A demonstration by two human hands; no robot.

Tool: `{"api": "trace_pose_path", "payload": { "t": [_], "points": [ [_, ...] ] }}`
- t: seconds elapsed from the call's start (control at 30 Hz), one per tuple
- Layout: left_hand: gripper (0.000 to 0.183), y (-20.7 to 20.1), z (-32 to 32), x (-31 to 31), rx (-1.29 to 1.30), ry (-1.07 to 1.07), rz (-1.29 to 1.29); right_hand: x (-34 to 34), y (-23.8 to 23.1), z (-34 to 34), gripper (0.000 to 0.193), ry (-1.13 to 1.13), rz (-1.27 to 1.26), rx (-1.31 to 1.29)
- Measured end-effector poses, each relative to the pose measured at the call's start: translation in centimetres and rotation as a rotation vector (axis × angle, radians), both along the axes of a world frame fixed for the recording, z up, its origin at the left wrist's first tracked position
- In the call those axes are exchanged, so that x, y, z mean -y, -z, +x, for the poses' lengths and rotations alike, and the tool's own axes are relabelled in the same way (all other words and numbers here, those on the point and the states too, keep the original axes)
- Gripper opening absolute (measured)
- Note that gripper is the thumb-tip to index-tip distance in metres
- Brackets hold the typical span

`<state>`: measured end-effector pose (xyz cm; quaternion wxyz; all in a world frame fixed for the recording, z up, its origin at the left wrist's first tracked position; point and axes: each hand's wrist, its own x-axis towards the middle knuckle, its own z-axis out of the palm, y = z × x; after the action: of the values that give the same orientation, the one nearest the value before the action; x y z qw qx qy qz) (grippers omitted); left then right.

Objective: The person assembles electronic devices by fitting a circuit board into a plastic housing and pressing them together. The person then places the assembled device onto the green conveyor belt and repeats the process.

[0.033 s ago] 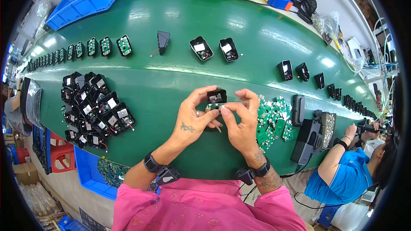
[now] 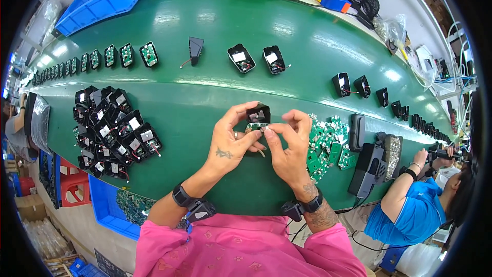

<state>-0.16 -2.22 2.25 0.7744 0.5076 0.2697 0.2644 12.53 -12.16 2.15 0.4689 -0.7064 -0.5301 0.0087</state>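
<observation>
Near the middle of the bench, my left hand grips a small black plastic housing, its open side showing. A green circuit board lies across the housing's near edge, under my left thumb. My right hand is closed in a pinch at the board's right end, on a small pale piece that looks like a wire connector. The fingertips partly hide it. Right of that hand spreads a heap of loose green circuit boards. Farther left lies a pile of black housings with wires.
A row of housings with boards runs along the left. More black housings stand at the far side and right. Blue crates sit back left and below the bench. At right are a black device and a person in blue.
The housing and board have tipped very slightly in my hands, so the board shows more edge-on. Both hands keep nearly the same place and grip.
</observation>
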Motion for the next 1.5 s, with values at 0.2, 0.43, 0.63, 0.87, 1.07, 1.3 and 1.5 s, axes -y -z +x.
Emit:
{"api": "trace_pose_path", "payload": {
  "t": [0.2, 0.43, 0.63, 0.87, 1.07, 1.3, 1.5],
  "points": [
    [0.054, 0.2, -0.2, 0.5, -0.029, -0.134, 0.282, -0.5, -0.3, -0.9, 0.006, -0.069, 0.059, -0.137],
    [0.052, -0.3, -0.1, 0.2, 0.031, -0.129, 0.146, -0.4, -0.2, -0.6, 0.006, -0.103, -0.003, -0.400],
    [0.049, -0.5, -0.4, -0.3, 0.033, -0.097, 0.056, -0.5, -0.3, 0.0, 0.004, -0.143, 0.039, -0.165],
    [0.050, -0.1, -0.3, 0.3, -0.005, -0.125, 0.195, -0.3, -1.0, -0.1, 0.004, -0.136, -0.067, -0.211],
    [0.055, -0.1, -0.3, -0.9, -0.027, -0.070, 0.085, -0.4, -0.4, 0.0, 0.008, -0.056, -0.025, -0.325],
    [0.059, -0.3, -0.3, -0.8, -0.203, 0.065, 0.176, -0.1, -0.4, 0.3, 0.011, -0.134, -0.133, -0.568],
    [0.067, 0.2, -0.5, -1.3, -0.085, 0.198, 0.157, 0.1, -0.3, 1.6, 0.010, -0.149, -0.123, -0.397]
  ]
}}
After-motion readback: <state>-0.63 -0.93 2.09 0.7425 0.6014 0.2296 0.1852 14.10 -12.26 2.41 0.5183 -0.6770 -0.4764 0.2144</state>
